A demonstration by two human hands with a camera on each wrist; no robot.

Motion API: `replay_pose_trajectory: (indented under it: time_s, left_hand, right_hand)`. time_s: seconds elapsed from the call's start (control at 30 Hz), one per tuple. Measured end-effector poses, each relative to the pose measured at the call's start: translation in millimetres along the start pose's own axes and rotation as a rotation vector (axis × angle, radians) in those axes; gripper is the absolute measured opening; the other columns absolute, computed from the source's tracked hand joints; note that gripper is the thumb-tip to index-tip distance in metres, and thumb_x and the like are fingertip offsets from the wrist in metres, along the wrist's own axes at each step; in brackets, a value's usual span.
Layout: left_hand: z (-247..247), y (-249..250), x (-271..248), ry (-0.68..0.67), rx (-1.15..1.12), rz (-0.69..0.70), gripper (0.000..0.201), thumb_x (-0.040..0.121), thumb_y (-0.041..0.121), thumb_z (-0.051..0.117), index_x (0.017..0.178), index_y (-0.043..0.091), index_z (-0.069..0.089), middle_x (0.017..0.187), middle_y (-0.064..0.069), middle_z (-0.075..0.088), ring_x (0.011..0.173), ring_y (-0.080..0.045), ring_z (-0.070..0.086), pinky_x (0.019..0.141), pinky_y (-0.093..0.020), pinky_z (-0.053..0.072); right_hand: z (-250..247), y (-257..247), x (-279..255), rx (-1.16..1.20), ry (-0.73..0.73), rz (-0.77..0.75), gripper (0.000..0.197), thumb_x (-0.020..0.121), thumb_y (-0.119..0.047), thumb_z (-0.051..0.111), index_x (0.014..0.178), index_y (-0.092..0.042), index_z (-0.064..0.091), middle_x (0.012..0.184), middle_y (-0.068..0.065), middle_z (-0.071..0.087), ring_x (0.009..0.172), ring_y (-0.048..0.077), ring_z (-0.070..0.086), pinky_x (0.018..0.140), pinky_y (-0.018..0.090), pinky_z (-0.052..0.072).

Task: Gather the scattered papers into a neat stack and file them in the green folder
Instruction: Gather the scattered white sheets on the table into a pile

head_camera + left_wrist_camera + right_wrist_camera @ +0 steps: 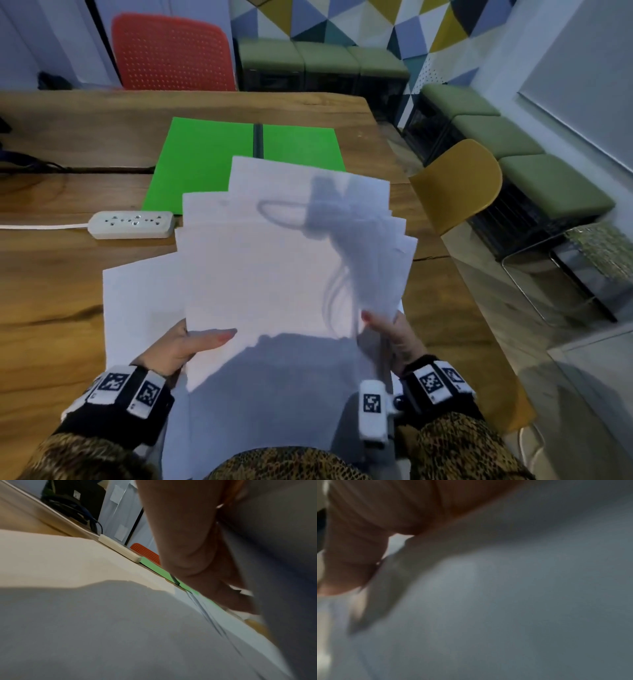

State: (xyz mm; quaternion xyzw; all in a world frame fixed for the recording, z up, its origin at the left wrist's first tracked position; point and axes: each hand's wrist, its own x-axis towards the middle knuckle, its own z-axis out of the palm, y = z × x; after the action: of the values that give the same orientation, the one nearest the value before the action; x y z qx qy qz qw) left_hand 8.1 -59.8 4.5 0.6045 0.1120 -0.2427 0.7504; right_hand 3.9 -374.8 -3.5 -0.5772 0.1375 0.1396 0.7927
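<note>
Several white papers (267,267) are held fanned and uneven above the wooden table (51,291). My left hand (191,346) pinches their lower left edge, thumb on top. At the lower right edge my right hand (387,332) grips the sheets, fingers hidden beneath them. One more sheet (137,301) lies flat on the table under the left hand. The green folder (205,161) lies open beyond the papers, its dark spine (258,140) upward, its near part covered by them. The left wrist view shows the flat sheet (85,615) and a strip of folder (154,568). Paper (505,601) fills the blurred right wrist view.
A white power strip (132,224) with its cable lies left of the papers. A red chair (171,51) stands behind the table, a yellow chair (459,185) at its right edge. Green stools (513,137) line the wall. Dark cables (34,164) lie at far left.
</note>
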Motion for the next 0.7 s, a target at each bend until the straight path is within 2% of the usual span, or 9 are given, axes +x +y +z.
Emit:
replay_pose_trajectory:
  time_s: [0.1,0.2,0.3,0.37,0.43,0.5,0.53,0.63,0.7]
  left_hand:
    - [4.6,-6.2,1.9,0.009,-0.011,0.026,0.073,0.009,0.041,0.092,0.074,0.009,0.079,0.086,-0.002,0.077,0.082,-0.005,0.071,0.061,-0.010,0.053]
    - [10.4,-8.1,5.3,0.030,-0.010,0.010,0.076,0.016,0.039,0.093,0.082,0.003,0.078,0.094,-0.007,0.076,0.089,-0.012,0.072,0.070,-0.016,0.056]
    - [14.9,-0.5,2.0,0.005,0.071,0.023,0.078,0.020,0.053,0.089,0.086,0.013,0.078,0.094,0.004,0.076,0.087,-0.004,0.071,0.068,-0.011,0.054]
    - [12.9,1.6,4.4,0.050,0.126,0.039,0.080,0.034,0.061,0.084,0.100,0.018,0.071,0.099,0.006,0.075,0.087,-0.007,0.071,0.066,-0.010,0.052]
    - [2.7,-3.4,9.4,0.328,0.292,0.080,0.068,0.063,0.047,0.078,0.119,0.015,0.057,0.117,-0.010,0.067,0.098,-0.022,0.066,0.079,-0.020,0.053]
    - [-15.6,-10.8,12.5,0.766,0.624,0.006,0.070,0.076,0.035,0.070,0.137,0.017,0.040,0.140,-0.022,0.046,0.124,-0.039,0.045,0.104,-0.045,0.039]
    - [-22.7,-12.5,10.2,0.917,0.707,-0.080,0.074,0.076,0.032,0.070,0.140,0.020,0.034,0.147,-0.021,0.035,0.132,-0.041,0.032,0.108,-0.054,0.029]
    - [-41.5,-18.3,2.5,1.083,0.705,-0.316,0.083,0.071,0.029,0.072,0.140,0.020,0.026,0.150,-0.017,0.023,0.135,-0.039,0.020,0.108,-0.058,0.022]
    - [-46.0,-20.5,0.9,1.086,0.722,-0.370,0.083,0.070,0.027,0.072,0.138,0.020,0.025,0.146,-0.016,0.025,0.130,-0.040,0.024,0.106,-0.057,0.025]
  right_hand:
    - [-1.7,8.1,1.2,-0.073,-0.010,0.055,0.074,0.031,-0.033,0.094,0.095,-0.008,0.067,0.085,0.005,0.075,0.087,0.021,0.068,0.084,0.032,0.051]
    - [1.1,17.7,3.3,-0.178,0.055,0.127,0.085,0.032,-0.034,0.094,0.107,-0.008,0.064,0.100,0.010,0.074,0.104,0.029,0.065,0.102,0.043,0.042]
    - [-2.5,21.5,7.0,-0.267,0.117,0.142,0.096,0.027,-0.041,0.094,0.109,-0.004,0.061,0.104,0.018,0.071,0.100,0.034,0.066,0.099,0.049,0.046]
    - [-5.1,25.3,6.7,-0.323,0.167,0.168,0.098,0.028,-0.045,0.093,0.108,0.000,0.059,0.102,0.021,0.069,0.097,0.035,0.066,0.095,0.051,0.049]
    - [-10.0,30.6,2.3,-0.301,0.227,0.174,0.090,0.039,-0.035,0.092,0.111,0.004,0.056,0.099,0.021,0.068,0.095,0.036,0.065,0.092,0.049,0.051]
    - [-18.2,38.7,-1.1,-0.271,0.262,0.178,0.108,0.023,-0.043,0.092,0.114,0.001,0.053,0.103,0.021,0.066,0.096,0.037,0.064,0.090,0.049,0.051]
    - [-20.6,41.2,-1.6,-0.254,0.270,0.178,0.113,0.017,-0.047,0.091,0.113,0.000,0.054,0.105,0.022,0.066,0.097,0.037,0.064,0.091,0.051,0.050]
    - [-20.5,39.3,-3.3,-0.229,0.251,0.173,0.091,0.030,-0.039,0.093,0.105,0.001,0.059,0.106,0.028,0.067,0.095,0.039,0.065,0.089,0.050,0.051]
    - [-22.4,42.2,1.3,-0.247,0.284,0.160,0.113,0.015,-0.046,0.092,0.110,0.005,0.056,0.107,0.028,0.066,0.096,0.039,0.065,0.089,0.050,0.052]
